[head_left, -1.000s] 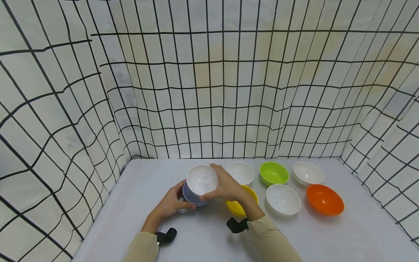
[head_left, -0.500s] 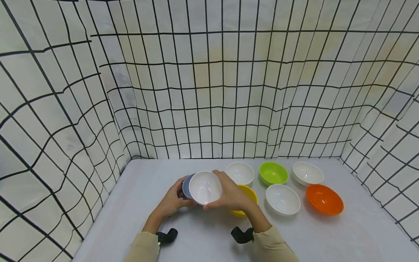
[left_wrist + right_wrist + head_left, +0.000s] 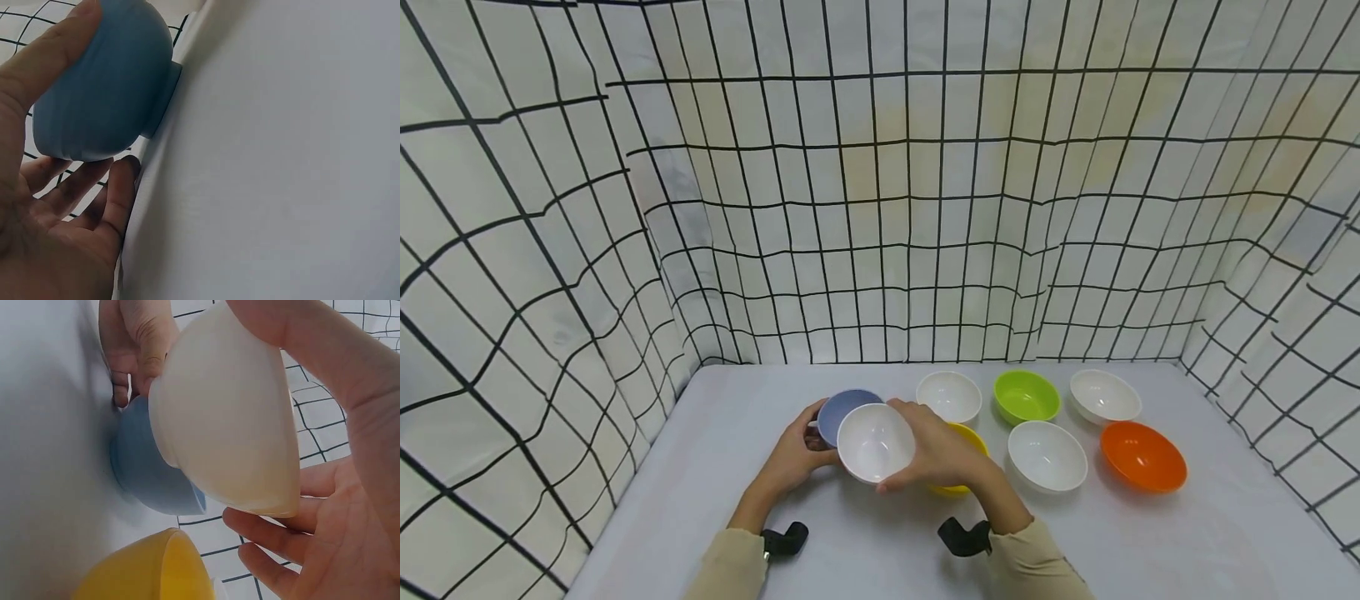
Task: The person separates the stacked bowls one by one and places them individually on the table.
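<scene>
My left hand [image 3: 795, 454] holds a blue bowl [image 3: 844, 407] at its side, thumb on one side and fingers on the other. In the left wrist view the blue bowl [image 3: 103, 87] shows its outer wall and foot, with the foot close to the table. My right hand [image 3: 936, 450] grips a white bowl [image 3: 876, 446] between thumb and fingers, its opening tipped toward the head camera. This white bowl overlaps the near part of the blue one in the head view. From the right wrist, the white bowl [image 3: 219, 412] appears raised above the blue bowl [image 3: 153, 462].
A yellow bowl [image 3: 967, 437] stands partly hidden behind my right hand. Farther right on the white table [image 3: 737, 400] are a lime green bowl [image 3: 1027, 397], an orange bowl [image 3: 1144, 458] and several white bowls [image 3: 1048, 457]. A black-gridded white wall [image 3: 880, 208] encloses the table.
The white bowl has moved right and nearer to me, off the blue bowl it covered. The blue bowl was tilted against it half a second ago; now its inside shows.
</scene>
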